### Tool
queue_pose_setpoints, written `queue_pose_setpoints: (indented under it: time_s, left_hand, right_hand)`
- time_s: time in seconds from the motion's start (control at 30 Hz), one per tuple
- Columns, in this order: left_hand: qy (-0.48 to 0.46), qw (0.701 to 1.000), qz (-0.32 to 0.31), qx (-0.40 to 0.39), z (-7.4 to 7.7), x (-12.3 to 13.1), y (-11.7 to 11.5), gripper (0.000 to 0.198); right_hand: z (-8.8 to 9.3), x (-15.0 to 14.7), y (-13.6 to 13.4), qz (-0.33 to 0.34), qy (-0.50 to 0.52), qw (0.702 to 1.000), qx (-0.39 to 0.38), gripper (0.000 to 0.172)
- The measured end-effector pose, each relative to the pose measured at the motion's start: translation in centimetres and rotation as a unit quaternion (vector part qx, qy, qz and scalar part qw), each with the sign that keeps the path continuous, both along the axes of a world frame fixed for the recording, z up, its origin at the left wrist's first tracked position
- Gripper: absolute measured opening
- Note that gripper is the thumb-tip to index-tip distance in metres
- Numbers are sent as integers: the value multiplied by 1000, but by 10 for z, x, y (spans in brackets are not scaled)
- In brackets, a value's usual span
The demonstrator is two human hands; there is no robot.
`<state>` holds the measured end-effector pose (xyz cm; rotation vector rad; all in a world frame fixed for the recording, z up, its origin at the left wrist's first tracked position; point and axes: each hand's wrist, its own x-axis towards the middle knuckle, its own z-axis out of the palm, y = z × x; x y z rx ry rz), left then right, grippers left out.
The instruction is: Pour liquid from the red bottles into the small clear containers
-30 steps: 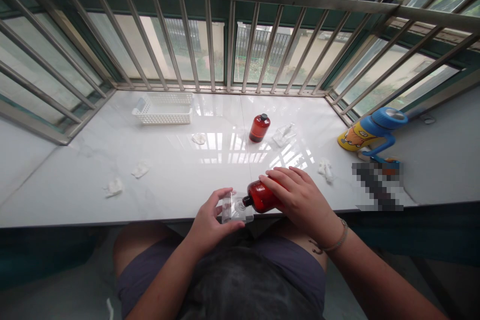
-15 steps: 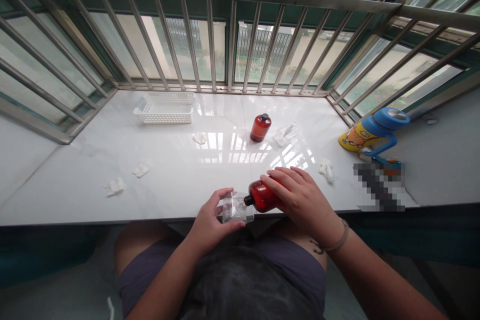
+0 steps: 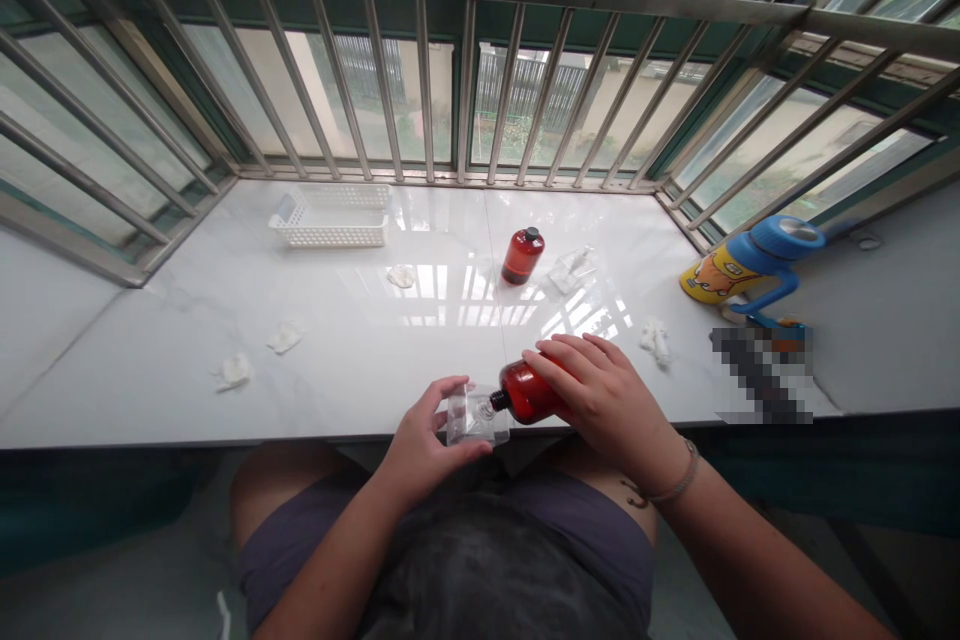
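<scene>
My right hand is wrapped over an amber-red bottle lying tipped on its side at the front edge of the white counter, its open neck pointing left. My left hand pinches a small clear plastic pouch right against that neck. A second amber bottle with a black cap stands upright farther back near the middle.
A white slotted basket sits at the back left. Several crumpled white wads, such as one at the left front, lie about. Another clear pouch lies beside the standing bottle. A yellow and blue flask lies at the right. Window bars close the back.
</scene>
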<state>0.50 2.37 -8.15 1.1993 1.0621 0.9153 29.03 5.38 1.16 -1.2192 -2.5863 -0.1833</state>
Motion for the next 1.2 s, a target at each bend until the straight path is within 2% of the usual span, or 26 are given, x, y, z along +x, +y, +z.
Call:
queue_pose_setpoints:
  time_s: [0.37, 1.2]
  left_hand:
    - [6, 1000, 5, -1, -3, -1, 1, 84]
    - [46, 999, 12, -3, -1, -2, 2, 83]
  right_hand:
    - [1, 0, 0, -1, -4, 1000, 2, 50]
    - [2, 2, 2, -4, -12, 1000, -1, 54]
